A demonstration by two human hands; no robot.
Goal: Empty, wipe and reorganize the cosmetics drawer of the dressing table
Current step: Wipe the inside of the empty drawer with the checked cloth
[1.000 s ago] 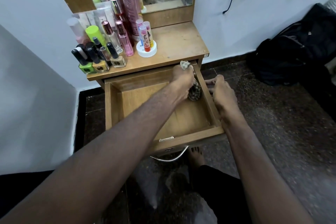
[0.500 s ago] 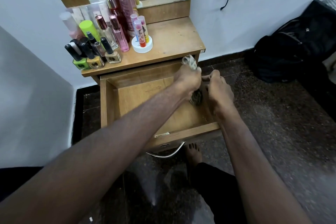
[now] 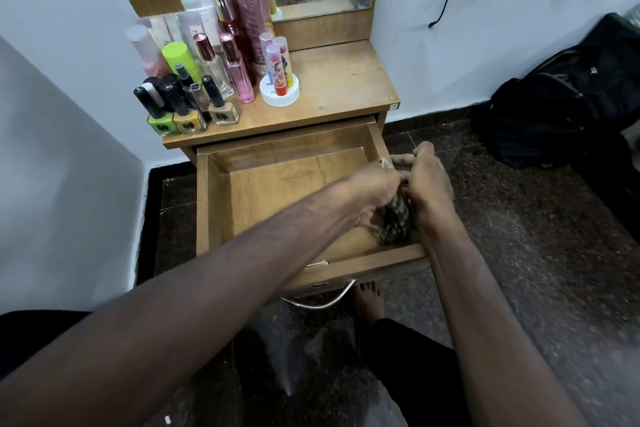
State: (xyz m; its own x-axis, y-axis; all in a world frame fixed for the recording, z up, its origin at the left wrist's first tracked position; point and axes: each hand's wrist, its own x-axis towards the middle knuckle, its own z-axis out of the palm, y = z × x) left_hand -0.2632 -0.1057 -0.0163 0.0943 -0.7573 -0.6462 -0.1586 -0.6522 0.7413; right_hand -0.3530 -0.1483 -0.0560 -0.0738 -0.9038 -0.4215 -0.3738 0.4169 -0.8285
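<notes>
I am seeing my left hand (image 3: 375, 189) and right hand (image 3: 427, 185) both gripping the patterned cloth (image 3: 394, 222), bunched inside the open drawer (image 3: 363, 262) at its right edge, centre frame.

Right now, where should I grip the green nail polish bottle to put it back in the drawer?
Pinch the tall black cap of the green nail polish bottle from above. It stands upright at the front left corner, with bottles packed behind and to its right, so its sides are crowded.
</notes>
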